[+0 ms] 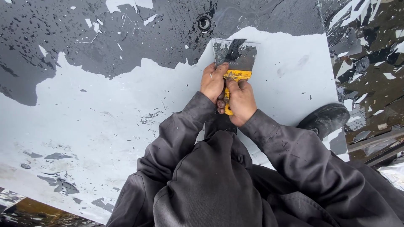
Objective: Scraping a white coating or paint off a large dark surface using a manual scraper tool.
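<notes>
Both hands, left hand and right hand, grip scraper

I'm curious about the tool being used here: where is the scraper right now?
In the head view, the scraper sits upper centre, gripped by both the left hand and right hand, its blade at the edge of the white coating, just below a round hole.

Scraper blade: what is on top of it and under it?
A dark peeled strip lies on the blade. Its edge meets the white coating; the surface directly beneath is covered.
</notes>
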